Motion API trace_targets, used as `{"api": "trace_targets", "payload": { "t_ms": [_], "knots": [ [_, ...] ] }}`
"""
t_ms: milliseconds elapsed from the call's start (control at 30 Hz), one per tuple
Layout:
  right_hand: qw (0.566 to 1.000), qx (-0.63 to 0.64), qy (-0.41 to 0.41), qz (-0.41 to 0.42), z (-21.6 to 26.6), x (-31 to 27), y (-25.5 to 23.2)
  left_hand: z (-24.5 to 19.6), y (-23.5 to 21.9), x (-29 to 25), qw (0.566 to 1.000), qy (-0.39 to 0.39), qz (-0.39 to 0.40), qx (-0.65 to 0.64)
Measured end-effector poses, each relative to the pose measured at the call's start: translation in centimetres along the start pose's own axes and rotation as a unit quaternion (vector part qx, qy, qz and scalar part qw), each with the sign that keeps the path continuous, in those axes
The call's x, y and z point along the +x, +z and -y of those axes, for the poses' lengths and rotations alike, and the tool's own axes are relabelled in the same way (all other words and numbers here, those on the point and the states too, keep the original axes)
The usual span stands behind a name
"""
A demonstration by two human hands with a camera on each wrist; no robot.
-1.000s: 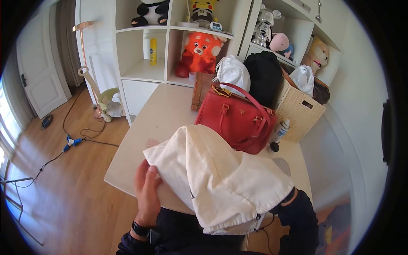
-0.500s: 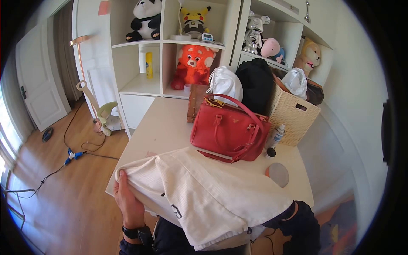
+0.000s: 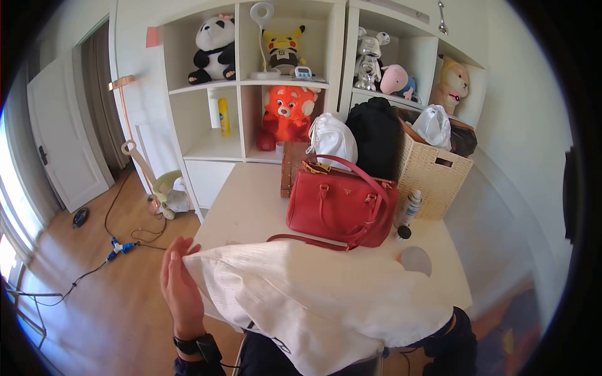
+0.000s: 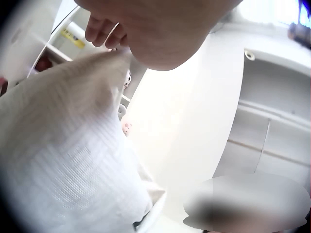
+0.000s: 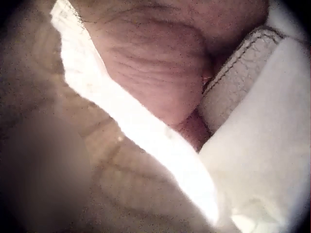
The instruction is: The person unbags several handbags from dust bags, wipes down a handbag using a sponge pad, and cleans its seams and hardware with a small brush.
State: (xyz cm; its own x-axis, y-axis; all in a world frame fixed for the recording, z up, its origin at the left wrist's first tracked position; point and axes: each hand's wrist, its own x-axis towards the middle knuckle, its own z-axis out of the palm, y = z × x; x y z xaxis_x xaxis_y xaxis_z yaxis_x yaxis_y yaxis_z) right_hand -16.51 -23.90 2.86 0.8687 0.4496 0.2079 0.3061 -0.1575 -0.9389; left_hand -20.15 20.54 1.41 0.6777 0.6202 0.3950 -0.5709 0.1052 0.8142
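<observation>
Head view: the cloth (image 3: 313, 291), cream and wrinkled, lies over the near edge of the surface (image 3: 241, 213) and hangs down in front. The left hand (image 3: 182, 297) is at the cloth's left corner and touches it, with its fingers loose and mostly straight. A dark sleeve (image 3: 454, 344) goes to the cloth's right end. Just past the cloth is a red bag (image 3: 313, 213). A bottle (image 3: 411, 207), a black cap (image 3: 403, 232) and a round grey thing (image 3: 416, 261) are near the right edge. A basket (image 3: 433, 178) stands by the far right corner. At the far edge are a brown box (image 3: 293, 166), a white sack (image 3: 335, 141) and a black sack (image 3: 374, 135).

Left wrist view: the cloth comes up to a point by the left hand's fingers.

Right wrist view: the right hand (image 5: 150, 73) is close up, with cloth around it. I cannot tell if it holds anything.
</observation>
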Motion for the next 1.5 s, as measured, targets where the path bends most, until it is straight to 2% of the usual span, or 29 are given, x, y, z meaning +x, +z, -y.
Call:
{"api": "trace_targets", "payload": {
  "t_ms": [67, 133, 167, 200, 267, 567, 600, 633, 700, 767, 833, 900, 933, 1000, 1067, 1133, 1267, 1300, 1333, 1367, 1433, 1467, 1500],
  "knots": [
    [1.000, 0.019, -0.004, -0.005, 0.1, 0.0, 0.1, 1.7, -0.6, -0.6, 0.993, -0.081, 0.075, -0.048],
    [0.999, 0.039, -0.008, -0.011, 0.2, 0.1, 0.3, 1.4, 1.7, -3.0, 0.987, -0.115, 0.107, 0.024],
    [0.999, 0.048, -0.009, -0.014, 0.2, 0.0, 0.4, 2.3, 2.1, -4.4, 0.977, -0.163, 0.132, -0.038],
    [0.998, 0.057, -0.008, -0.015, 0.3, -0.2, 0.4, 5.3, 0.4, -6.1, 0.975, -0.122, 0.175, 0.065],
    [0.997, 0.073, -0.004, -0.017, 0.3, -0.4, 0.5, 6.3, -0.3, -10.5, 0.930, -0.313, 0.169, -0.091],
    [0.989, 0.146, 0.019, -0.025, 0.7, -1.6, 0.5, 7.8, -1.5, -13.5, 0.885, -0.433, 0.119, -0.126],
    [0.988, 0.154, 0.024, -0.022, 0.8, -1.6, 0.6, 4.7, 1.5, -12.5, 0.912, -0.370, 0.109, -0.138],
    [0.986, 0.162, 0.028, -0.018, 0.8, -1.6, 0.6, 3.6, 1.9, -11.7, 0.913, -0.368, 0.106, -0.138],
    [0.983, 0.177, 0.036, -0.010, 0.9, -1.4, 0.7, 2.2, 1.8, -10.0, 0.953, -0.261, 0.147, 0.045],
    [0.980, 0.193, 0.045, -0.004, 1.3, -1.6, 0.9, 0.5, 2.9, -7.2, 0.980, -0.185, 0.055, -0.044],
    [0.977, 0.208, 0.052, 0.001, 1.8, -1.7, 1.1, 2.9, 1.1, -5.2, 0.991, -0.030, -0.131, 0.003],
    [0.973, 0.224, 0.060, 0.005, 2.2, -1.8, 1.3, -0.1, -0.8, -1.6, 0.996, -0.042, -0.043, -0.069],
    [0.971, 0.232, 0.063, 0.006, 2.3, -1.8, 1.4, -0.4, -2.3, -0.5, 0.996, -0.040, -0.044, -0.069],
    [0.966, 0.248, 0.073, 0.008, 2.6, -2.0, 1.5, -0.3, -4.8, 1.2, 0.992, 0.081, -0.098, 0.004],
    [0.963, 0.257, 0.083, 0.005, 3.8, -2.6, 1.8, -0.7, -6.2, 2.0, 0.992, 0.058, -0.106, -0.024],
    [0.995, 0.071, 0.007, 0.073, 5.9, -2.1, 1.2, -0.3, -6.4, 1.8, 0.989, 0.029, -0.129, -0.059],
    [0.997, 0.064, 0.033, 0.002, 7.9, -2.3, 0.0, 0.6, -8.2, 1.8, 0.990, 0.015, -0.132, -0.055],
    [0.995, -0.076, 0.057, 0.037, 9.9, -2.2, -1.0, 0.4, -9.0, 2.1, 0.945, 0.195, -0.132, 0.225],
    [0.971, -0.215, 0.080, 0.074, 11.6, -2.2, -1.7, 0.3, -9.9, 2.3, 0.794, 0.354, -0.117, 0.479],
    [0.970, -0.217, 0.082, 0.075, 12.9, -2.3, -2.0, 0.7, -11.2, 2.7, 0.796, 0.351, -0.117, 0.479],
    [0.945, -0.294, 0.129, 0.067, 14.7, -2.6, -2.4, 1.1, -12.7, 3.3, 0.772, 0.288, -0.111, 0.556],
    [0.940, -0.323, 0.097, 0.048, 14.2, -3.2, -2.9, 1.1, -12.2, 3.3, 0.816, 0.282, -0.120, 0.490],
    [0.940, -0.323, 0.099, 0.047, 14.4, -3.5, -3.1, 1.0, -12.3, 3.3, 0.817, 0.281, -0.118, 0.489]
  ]
}}
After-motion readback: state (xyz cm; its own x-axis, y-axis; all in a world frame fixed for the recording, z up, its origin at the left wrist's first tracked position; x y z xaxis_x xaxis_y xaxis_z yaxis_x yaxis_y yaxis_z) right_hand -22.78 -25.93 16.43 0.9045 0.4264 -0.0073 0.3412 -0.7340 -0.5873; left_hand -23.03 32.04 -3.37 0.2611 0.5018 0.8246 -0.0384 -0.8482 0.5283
